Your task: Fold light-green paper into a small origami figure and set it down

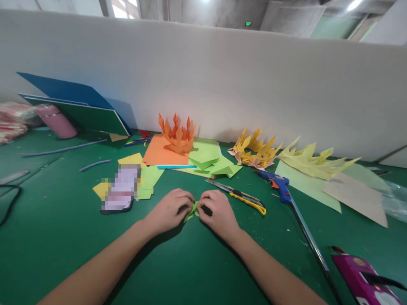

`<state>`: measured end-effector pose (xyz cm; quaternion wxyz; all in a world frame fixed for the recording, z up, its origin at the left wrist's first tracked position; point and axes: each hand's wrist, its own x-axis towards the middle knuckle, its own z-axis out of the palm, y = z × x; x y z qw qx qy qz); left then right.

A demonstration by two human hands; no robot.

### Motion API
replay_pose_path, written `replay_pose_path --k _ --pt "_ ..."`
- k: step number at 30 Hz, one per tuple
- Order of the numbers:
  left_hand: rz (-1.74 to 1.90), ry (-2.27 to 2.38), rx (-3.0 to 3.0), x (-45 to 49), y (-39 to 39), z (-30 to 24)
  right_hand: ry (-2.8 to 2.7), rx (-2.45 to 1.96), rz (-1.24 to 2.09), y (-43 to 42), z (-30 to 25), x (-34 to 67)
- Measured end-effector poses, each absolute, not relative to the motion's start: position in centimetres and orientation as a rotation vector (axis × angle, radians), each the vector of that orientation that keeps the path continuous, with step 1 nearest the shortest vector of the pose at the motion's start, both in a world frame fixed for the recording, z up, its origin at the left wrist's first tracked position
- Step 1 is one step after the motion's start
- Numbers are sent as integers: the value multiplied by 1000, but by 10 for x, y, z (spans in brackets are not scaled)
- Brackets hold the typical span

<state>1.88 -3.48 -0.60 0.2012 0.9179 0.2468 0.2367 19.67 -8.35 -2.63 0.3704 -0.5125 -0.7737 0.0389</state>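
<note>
A small folded piece of green paper (192, 211) sits low over the green table (178, 267), pinched from both sides. My left hand (171, 211) grips its left side between thumb and fingers. On its right side, my right hand (218, 214) is closed in a similar pinch. The fingers hide part of the folds. Just beyond my right hand lies a yellow and black utility knife (243, 198) with its blade out. Behind the hands are light green paper sheets (206, 156) and an orange paper crown (178, 137) on orange paper (155, 152).
A phone (122, 188) lies on yellow and green papers at left. To the right are a yellow-orange paper crown (254, 150), a pale yellow one (318, 161), a blue glue gun (280, 184) with a long glue stick and a magenta box (362, 275). A pink bottle (57, 121) leans far left.
</note>
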Motion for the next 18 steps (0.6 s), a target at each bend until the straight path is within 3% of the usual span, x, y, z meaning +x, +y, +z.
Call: replay_pose_path --k 18 --pt "589 968 2491 24 -41 0 -1978 -1306 148 -83 -26 196"
